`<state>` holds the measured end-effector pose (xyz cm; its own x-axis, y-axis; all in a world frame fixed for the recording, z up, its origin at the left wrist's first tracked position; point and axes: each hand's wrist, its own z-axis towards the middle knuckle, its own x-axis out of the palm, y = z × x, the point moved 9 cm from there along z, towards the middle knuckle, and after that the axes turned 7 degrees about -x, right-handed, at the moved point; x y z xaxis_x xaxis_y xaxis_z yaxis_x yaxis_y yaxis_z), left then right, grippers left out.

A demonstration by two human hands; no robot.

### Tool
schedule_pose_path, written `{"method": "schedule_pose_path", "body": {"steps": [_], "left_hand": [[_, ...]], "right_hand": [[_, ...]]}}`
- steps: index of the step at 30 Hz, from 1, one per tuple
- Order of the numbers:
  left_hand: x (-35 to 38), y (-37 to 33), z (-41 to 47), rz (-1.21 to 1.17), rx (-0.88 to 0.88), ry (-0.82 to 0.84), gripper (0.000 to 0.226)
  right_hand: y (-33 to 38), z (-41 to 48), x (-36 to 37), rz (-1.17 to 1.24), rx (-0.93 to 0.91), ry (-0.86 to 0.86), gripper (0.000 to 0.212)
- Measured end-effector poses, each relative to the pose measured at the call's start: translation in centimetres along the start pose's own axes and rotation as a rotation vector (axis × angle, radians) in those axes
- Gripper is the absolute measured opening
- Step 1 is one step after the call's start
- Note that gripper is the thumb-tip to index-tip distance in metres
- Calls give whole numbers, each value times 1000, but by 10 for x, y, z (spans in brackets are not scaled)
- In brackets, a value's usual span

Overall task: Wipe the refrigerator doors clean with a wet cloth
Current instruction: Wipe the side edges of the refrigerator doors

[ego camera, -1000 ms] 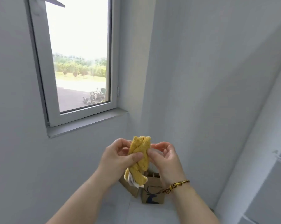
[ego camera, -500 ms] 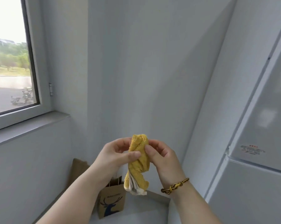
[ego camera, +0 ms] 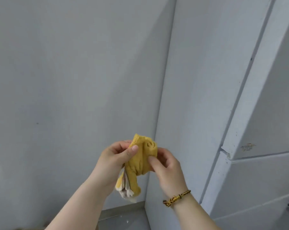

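Though the cloth (ego camera: 141, 161) is in hand, no wiping has begun as far as this view shows: it hangs in the air before the wall (ego camera: 65, 80), clear of the refrigerator (ego camera: 206, 163). Cloth yellow, bunched and twisted into a thick roll, pale fringe at its lower end. The left hand (ego camera: 115, 156) pinches the upper part, thumb on the front; the right hand (ego camera: 167, 170) pinches from the other side, thumb pressed into the middle. Hands close together, both clamped on the cloth, neither touching the appliance. Braided bracelet (ego camera: 176, 198) on the right wrist.

Refrigerator stands to the right, its side panel (ego camera: 187, 80) nearest the hands. Its upper door (ego camera: 276, 105) and lower door (ego camera: 256, 183) both closed, the seam (ego camera: 265, 155) between them about level with the hands. Dark specks (ego camera: 236, 134) along the door edges near the seam; small faded label (ego camera: 248, 146) at the lower left corner of the upper door. No wet streaks seen on either door. Judgement: task at its very start; cloth being readied, perhaps untwisted, and both doors are left to wipe. Cannot tell whether the cloth is wet.

Containers: no bucket, basin or bowl in view. The refrigerator is the only one, and, being shut, hides its contents.
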<state>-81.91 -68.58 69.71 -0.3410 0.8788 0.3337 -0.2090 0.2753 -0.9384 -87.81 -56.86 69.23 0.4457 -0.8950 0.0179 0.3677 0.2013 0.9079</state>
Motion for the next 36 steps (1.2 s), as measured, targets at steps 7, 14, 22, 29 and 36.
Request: {"method": "schedule_pose_path", "body": {"steps": [7, 14, 22, 29, 36], "left_hand": [[54, 30, 46, -88, -156, 226, 22], [134, 41, 74, -56, -272, 505, 35], [166, -9, 122, -38, -4, 303, 20], [200, -77, 171, -92, 190, 251, 7], [267, -222, 202, -100, 648, 261, 22]], "right_hand": [[-11, 19, -55, 245, 123, -213, 14], [34, 51, -119, -47, -75, -351, 22], [133, 73, -172, -567, -451, -459, 27], [227, 99, -233, -679, -679, -738, 28], [302, 158, -230, -760, -735, -761, 37]]}}
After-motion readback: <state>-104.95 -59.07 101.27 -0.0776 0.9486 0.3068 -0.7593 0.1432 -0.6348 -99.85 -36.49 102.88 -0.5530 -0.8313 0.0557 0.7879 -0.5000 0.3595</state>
